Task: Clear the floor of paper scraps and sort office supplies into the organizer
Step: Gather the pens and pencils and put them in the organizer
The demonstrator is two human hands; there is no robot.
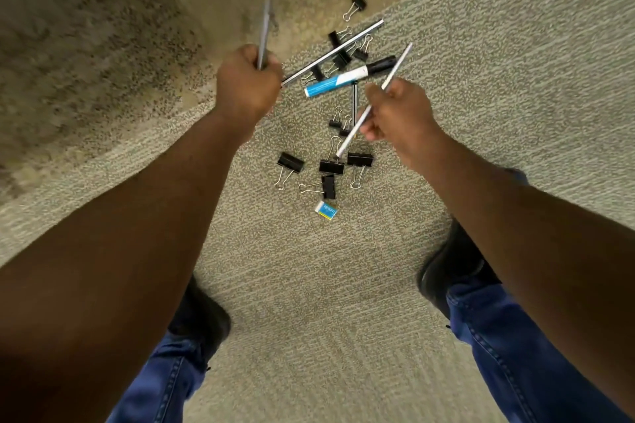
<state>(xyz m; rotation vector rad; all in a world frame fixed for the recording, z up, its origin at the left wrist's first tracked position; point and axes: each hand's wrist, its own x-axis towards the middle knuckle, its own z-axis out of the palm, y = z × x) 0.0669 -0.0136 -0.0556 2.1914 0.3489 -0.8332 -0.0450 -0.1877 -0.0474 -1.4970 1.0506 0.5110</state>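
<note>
Each grip clamps a pen: left hand [248,86], right hand [398,120], above scattered binder clips [330,166].

An office, by the look of the floor: low-pile grey-green commercial carpet [343,285] strewn with desk supplies. Binder clips [290,163], a marker [347,79], an eraser [326,210] and a pen [331,53] lie scattered between and just beyond the two grips.
</note>
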